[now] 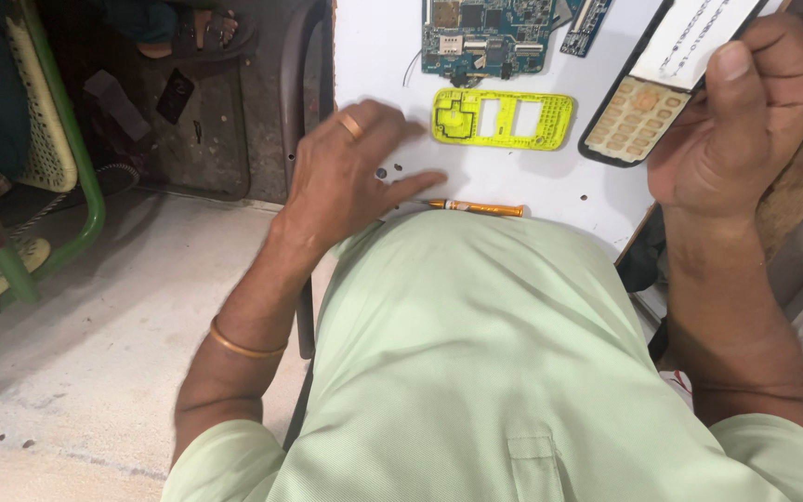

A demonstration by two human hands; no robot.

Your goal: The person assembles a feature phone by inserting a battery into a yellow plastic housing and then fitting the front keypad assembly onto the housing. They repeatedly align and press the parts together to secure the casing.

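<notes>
R hand (736, 112) grips phone shell (671, 79); L hand (350, 172) by screwdriver (480, 208).

One head camera looks steeply down from close above the person's chest, facing the near edge of the white table (550, 186), floor at left.
</notes>
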